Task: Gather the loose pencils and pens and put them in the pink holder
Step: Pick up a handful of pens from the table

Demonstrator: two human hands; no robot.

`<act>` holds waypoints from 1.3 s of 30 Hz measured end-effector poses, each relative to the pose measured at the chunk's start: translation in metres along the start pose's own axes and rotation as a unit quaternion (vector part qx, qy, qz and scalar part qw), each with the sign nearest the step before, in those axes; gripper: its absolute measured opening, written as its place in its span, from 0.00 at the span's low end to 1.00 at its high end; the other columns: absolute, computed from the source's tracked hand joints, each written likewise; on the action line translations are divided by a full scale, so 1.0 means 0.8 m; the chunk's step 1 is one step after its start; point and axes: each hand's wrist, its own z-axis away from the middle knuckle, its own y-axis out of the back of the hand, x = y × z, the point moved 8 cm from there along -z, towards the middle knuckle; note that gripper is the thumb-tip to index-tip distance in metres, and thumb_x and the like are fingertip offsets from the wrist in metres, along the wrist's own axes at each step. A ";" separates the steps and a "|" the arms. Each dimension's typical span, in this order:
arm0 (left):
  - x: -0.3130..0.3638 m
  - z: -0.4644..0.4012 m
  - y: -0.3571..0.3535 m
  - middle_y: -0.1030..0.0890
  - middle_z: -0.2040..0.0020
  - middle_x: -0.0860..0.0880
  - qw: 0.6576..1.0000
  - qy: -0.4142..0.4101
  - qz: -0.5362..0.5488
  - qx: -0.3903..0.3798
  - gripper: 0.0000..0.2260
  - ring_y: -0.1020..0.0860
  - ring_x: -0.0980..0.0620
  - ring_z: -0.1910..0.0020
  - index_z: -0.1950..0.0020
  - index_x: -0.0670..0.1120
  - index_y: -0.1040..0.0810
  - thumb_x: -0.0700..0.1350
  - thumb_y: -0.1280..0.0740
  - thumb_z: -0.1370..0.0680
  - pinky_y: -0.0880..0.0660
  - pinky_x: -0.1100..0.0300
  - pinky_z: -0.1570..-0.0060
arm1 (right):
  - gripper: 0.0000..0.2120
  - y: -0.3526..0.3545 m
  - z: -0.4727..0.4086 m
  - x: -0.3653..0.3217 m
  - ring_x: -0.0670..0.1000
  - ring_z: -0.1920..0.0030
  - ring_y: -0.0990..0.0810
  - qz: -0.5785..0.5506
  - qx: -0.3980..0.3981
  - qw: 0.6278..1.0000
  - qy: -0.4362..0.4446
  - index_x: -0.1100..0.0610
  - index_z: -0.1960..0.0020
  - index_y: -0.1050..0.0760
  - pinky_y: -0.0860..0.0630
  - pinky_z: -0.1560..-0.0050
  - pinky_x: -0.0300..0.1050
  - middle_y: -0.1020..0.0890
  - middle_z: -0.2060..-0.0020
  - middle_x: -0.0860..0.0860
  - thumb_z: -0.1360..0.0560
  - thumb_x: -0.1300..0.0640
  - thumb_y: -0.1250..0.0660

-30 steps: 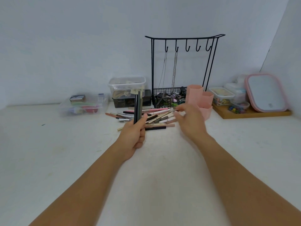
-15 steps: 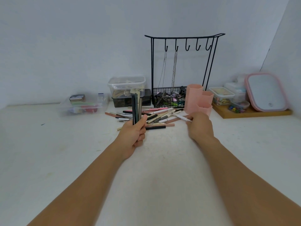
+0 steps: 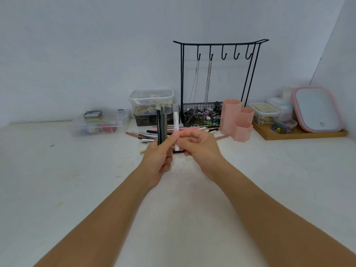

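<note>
My left hand (image 3: 157, 160) grips an upright bundle of dark pencils and pens (image 3: 161, 125) above the white table. My right hand (image 3: 198, 144) pinches a white pen (image 3: 175, 120) and holds it upright against that bundle, touching my left thumb. Behind both hands a pile of loose pencils and pens (image 3: 146, 134) lies on the table, partly hidden by the hands. The pink holder (image 3: 238, 120), made of three hexagonal cups, stands to the right of the pile.
A black wire rack (image 3: 217, 79) with hooks, chains and a basket of clips stands behind the pile. Clear plastic boxes (image 3: 100, 122) sit at the left and middle back. A wooden tray (image 3: 300, 133) with small containers and a pink-rimmed mirror (image 3: 316, 108) is at the right.
My right hand picked a white pen from the pile's right side and carried it left to the bundle in my left hand. The left hand stayed nearly still.
</note>
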 end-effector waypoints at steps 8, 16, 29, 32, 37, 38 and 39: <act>-0.002 0.003 -0.006 0.26 0.75 0.55 0.998 -0.018 -0.045 0.031 0.09 0.33 0.59 0.79 0.54 0.47 0.23 0.51 0.29 0.22 0.40 0.66 0.79 | 0.12 -0.018 0.012 0.005 0.48 0.68 0.18 0.055 0.005 0.998 0.032 0.61 0.58 0.23 0.21 0.62 0.40 0.15 0.67 0.58 0.33 0.76 0.28; -0.006 -0.006 0.003 0.19 0.68 0.49 0.996 -0.039 -0.066 0.055 0.10 0.26 0.52 0.74 0.50 0.44 0.23 0.50 0.33 0.19 0.35 0.61 0.77 | 0.16 -0.019 0.013 0.001 0.54 0.73 0.21 0.074 0.008 0.996 0.046 0.60 0.59 0.29 0.22 0.66 0.48 0.15 0.65 0.63 0.35 0.77 0.29; 0.001 -0.010 0.039 0.35 0.75 0.55 0.994 -0.015 -0.029 0.108 0.13 0.40 0.55 0.76 0.59 0.50 0.28 0.54 0.27 0.22 0.44 0.61 0.77 | 0.04 0.076 -0.037 0.023 0.40 0.61 0.26 0.421 0.048 0.901 0.092 0.53 0.51 0.16 0.32 0.60 0.36 0.18 0.56 0.45 0.27 0.57 0.26; 0.002 -0.010 0.045 0.38 0.75 0.54 0.991 -0.003 -0.020 0.131 0.18 0.42 0.54 0.76 0.63 0.50 0.33 0.55 0.29 0.22 0.46 0.61 0.77 | 0.08 0.057 -0.038 0.026 0.47 0.53 0.24 0.458 -0.002 0.883 0.100 0.51 0.47 0.17 0.27 0.51 0.42 0.21 0.52 0.48 0.25 0.55 0.26; 0.005 -0.013 0.050 0.37 0.75 0.54 0.990 -0.019 -0.006 0.138 0.16 0.42 0.55 0.77 0.61 0.50 0.33 0.53 0.30 0.20 0.47 0.62 0.78 | 0.04 0.047 -0.038 0.027 0.51 0.54 0.25 0.486 -0.026 0.869 0.095 0.52 0.48 0.18 0.26 0.51 0.47 0.23 0.54 0.51 0.23 0.55 0.29; 0.004 -0.014 0.050 0.37 0.75 0.54 0.990 -0.019 -0.007 0.137 0.16 0.42 0.55 0.77 0.60 0.50 0.33 0.54 0.30 0.20 0.46 0.62 0.78 | 0.04 0.047 -0.038 0.028 0.51 0.55 0.25 0.486 -0.030 0.869 0.088 0.53 0.49 0.18 0.26 0.52 0.47 0.23 0.55 0.50 0.23 0.56 0.29; 0.003 -0.014 0.050 0.37 0.75 0.54 0.991 -0.017 -0.008 0.136 0.16 0.42 0.55 0.77 0.60 0.50 0.33 0.54 0.30 0.20 0.46 0.62 0.78 | 0.03 0.048 -0.038 0.028 0.50 0.57 0.25 0.484 -0.035 0.871 0.082 0.54 0.50 0.18 0.26 0.52 0.47 0.23 0.56 0.50 0.23 0.57 0.29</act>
